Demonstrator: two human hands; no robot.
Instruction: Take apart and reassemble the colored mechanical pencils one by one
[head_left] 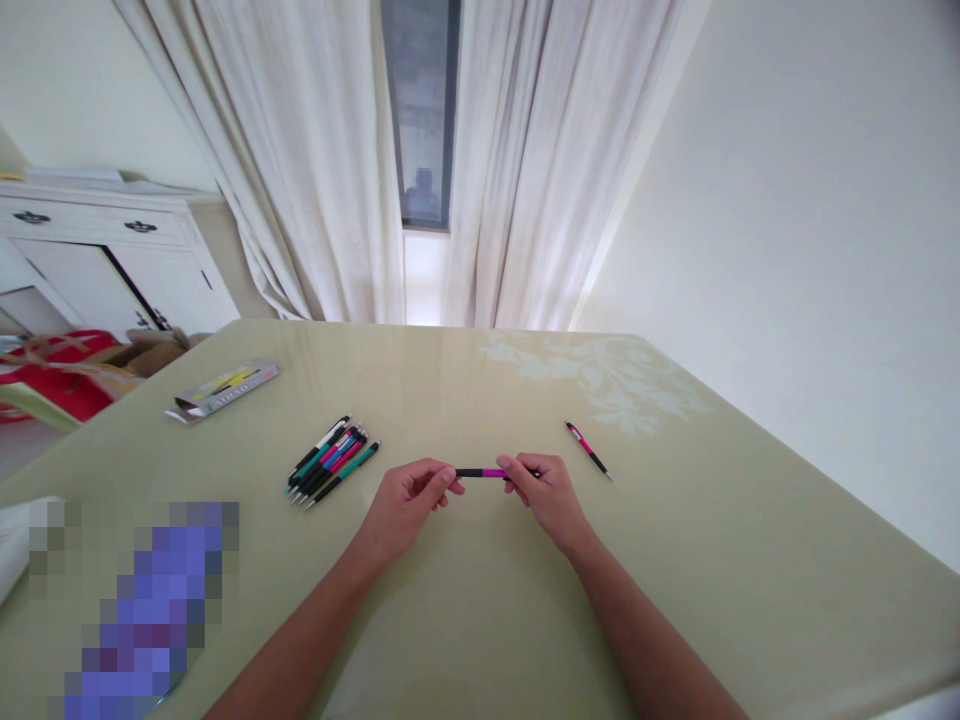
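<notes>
Between my two hands a magenta pen with a black grip (480,473) is held level, just above the table. My left hand (409,500) pinches its black end, so the tip is hidden by the fingers. At the other end, my right hand (544,490) closes around the magenta barrel, and a bit of black shows past the fingers. Off to the right lies a pink and black pen (589,450), its point toward me. A bunch of pens (330,465) in black, teal, blue, pink and white rests left of my left hand.
An opened flat pen box (225,388) lies at the table's far left. A pixelated blue shape (150,610) covers the near left, beside a white object (26,540). Red bags (67,365) and a white cabinet (112,240) stand beyond the left edge; curtains (315,150) hang behind.
</notes>
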